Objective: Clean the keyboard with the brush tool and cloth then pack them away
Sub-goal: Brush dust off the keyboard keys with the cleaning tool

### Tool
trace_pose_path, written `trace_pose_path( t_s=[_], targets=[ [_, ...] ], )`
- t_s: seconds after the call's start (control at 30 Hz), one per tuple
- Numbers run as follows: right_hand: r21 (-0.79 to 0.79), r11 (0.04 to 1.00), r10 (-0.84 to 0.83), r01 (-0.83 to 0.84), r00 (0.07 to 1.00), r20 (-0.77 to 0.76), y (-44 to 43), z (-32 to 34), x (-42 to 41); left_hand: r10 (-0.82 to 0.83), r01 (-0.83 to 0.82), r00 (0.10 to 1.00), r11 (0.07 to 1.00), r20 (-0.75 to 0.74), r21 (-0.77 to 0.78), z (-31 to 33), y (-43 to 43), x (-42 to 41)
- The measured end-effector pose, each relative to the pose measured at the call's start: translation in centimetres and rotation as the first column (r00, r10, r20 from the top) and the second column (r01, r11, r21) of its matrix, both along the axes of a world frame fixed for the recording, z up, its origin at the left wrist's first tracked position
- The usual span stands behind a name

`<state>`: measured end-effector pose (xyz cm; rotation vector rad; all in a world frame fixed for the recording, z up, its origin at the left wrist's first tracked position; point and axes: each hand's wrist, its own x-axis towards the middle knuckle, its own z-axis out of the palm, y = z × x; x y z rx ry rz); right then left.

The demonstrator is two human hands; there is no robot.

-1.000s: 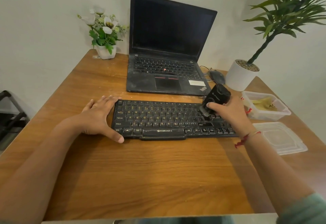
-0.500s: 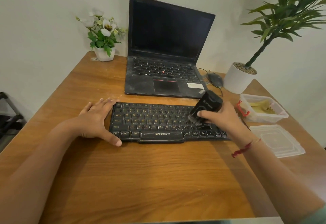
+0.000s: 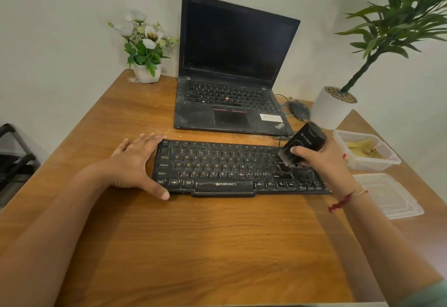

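On the brown wooden table (image 3: 193,246): flat black rectangular plastic keyboard (image 3: 229,168), yellow-lettered keys, pale dust specks.
Right hand (image 3: 321,161): fingers curled round the stubby black plastic brush tool (image 3: 303,143) (bristles down on keys at the keyboard's 3 o'clock end).
Left hand (image 3: 135,164): spread flat against the keyboard's 9 o'clock edge.

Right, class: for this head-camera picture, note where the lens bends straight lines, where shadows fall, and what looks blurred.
Head view: wide-angle distortion splays the table edges and leans the laptop; soft shadows lie on the wood beside the left hand and right hand; the brush tool bristles on the keyboard look slightly smeared.
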<state>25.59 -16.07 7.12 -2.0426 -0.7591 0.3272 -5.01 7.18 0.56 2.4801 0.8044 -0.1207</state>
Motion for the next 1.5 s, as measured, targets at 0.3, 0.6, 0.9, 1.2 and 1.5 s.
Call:
trace_pose_path(
  t_s=[0.3,0.6,0.9,1.2,1.5],
  targets=[
    [-0.061,0.992,0.11,-0.106,0.992,0.06,-0.7,-0.4,-2.1,0.007,-0.007,1.0,1.0,0.011,-0.003,0.0,0.0,0.0],
    [-0.067,0.997,0.055,-0.046,0.989,0.135,-1.0,-0.6,-1.8,0.006,-0.006,1.0,1.0,0.01,-0.015,0.1,-0.1,0.0],
    [0.001,0.999,0.04,-0.04,0.997,0.062,2.1,-2.0,-3.4,0.014,-0.014,1.0,1.0,0.005,-0.004,-0.1,0.1,0.1],
    [-0.075,0.989,0.132,-0.125,0.986,0.098,4.9,-1.8,-3.6,0.01,-0.01,1.0,1.0,0.008,-0.018,0.0,0.1,0.0],
    [-0.145,0.979,0.157,-0.142,0.983,0.096,7.4,-1.0,-3.2,0.006,-0.006,1.0,1.0,0.003,-0.016,0.3,-0.1,0.0]
  ],
)
